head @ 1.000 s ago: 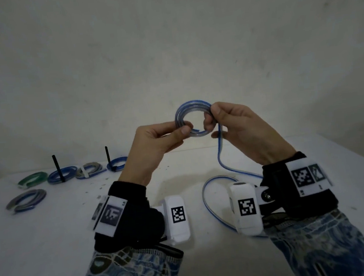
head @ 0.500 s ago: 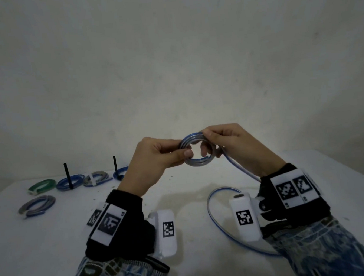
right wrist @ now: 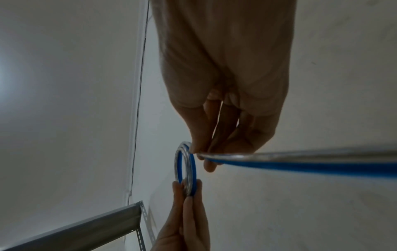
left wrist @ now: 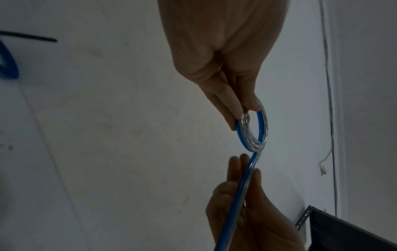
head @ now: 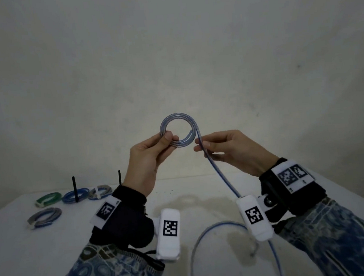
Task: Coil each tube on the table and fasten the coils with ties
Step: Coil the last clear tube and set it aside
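four tied coils [head: 72, 195] sit left (both grips pinch the tube [head: 179, 129]).

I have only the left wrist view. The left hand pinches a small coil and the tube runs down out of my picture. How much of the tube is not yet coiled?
Observer: Quite a lot. In the head view the tube lies in one wide loose curve on the table.
Operator: Are there finished coils somewhere?
Observer: Yes, four show at the table's far left. The nearest is a grey-blue coil.
Operator: Do they have ties?
Observer: One black tie stands upright on the blue coil. A second black tie also stands upright, but the left arm hides its coil.
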